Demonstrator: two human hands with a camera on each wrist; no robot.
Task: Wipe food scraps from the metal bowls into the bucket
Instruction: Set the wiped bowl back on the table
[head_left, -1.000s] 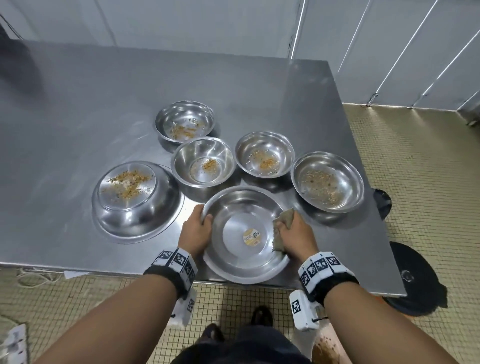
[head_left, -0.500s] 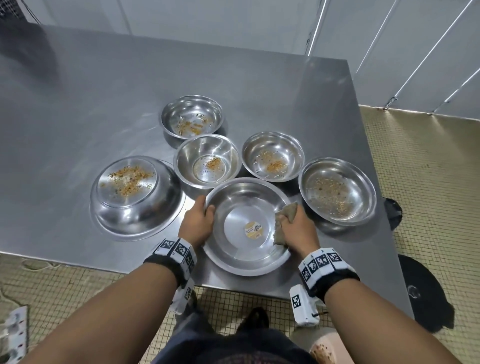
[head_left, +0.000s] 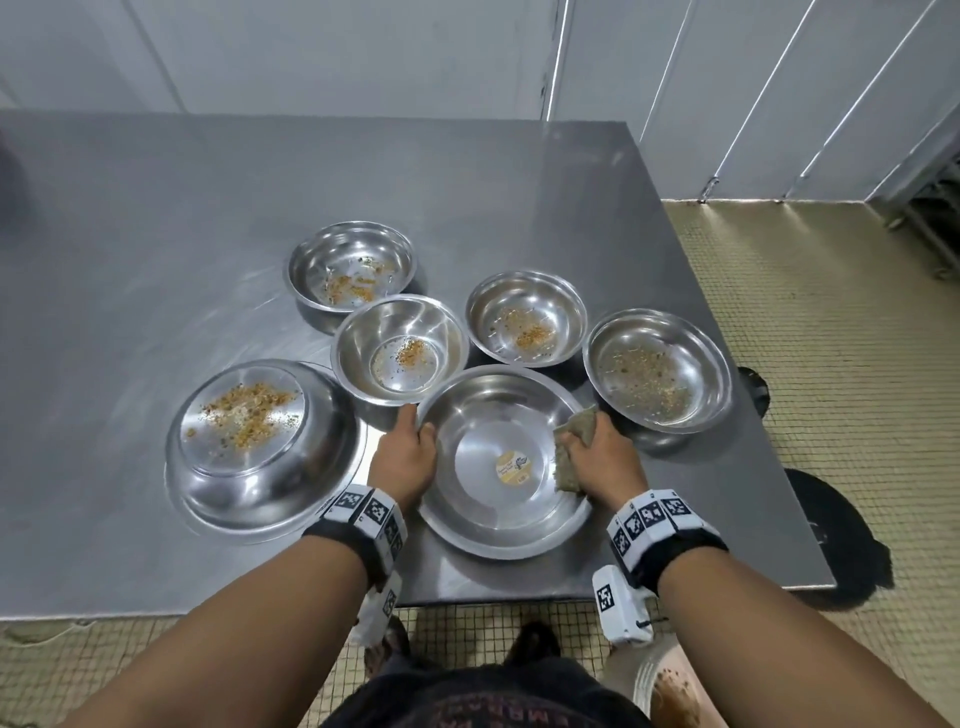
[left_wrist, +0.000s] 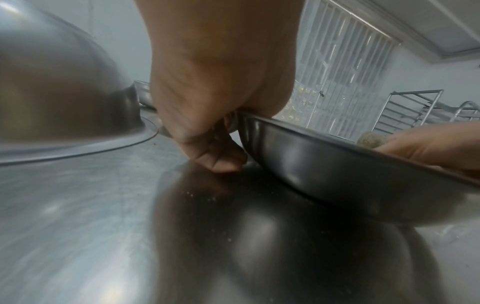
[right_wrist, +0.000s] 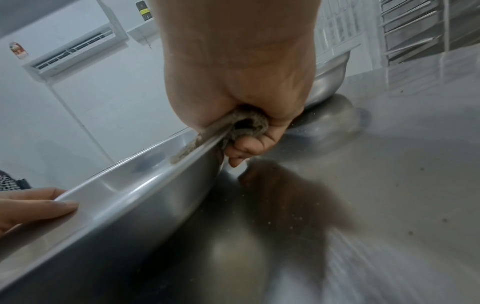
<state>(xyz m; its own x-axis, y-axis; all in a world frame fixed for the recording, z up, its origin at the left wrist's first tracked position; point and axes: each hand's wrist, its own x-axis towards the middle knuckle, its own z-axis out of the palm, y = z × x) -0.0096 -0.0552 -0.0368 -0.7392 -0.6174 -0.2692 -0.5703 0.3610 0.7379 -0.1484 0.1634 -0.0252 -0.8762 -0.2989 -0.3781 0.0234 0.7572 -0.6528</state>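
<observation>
Steel surface carries six bowls. Overturned bowl, scraps on its base, sits at left. Wiped bowl near front edge: L hand grips left rim; R hand clamps cloth against right rim.

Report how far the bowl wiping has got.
Done: the wide bowl at the table edge shows no scraps, only a round label. In hand: the left hand grips its rim, and the right hand pinches its rim together with the cloth. Left: five bowls with scraps, including the upturned bowl.
</observation>
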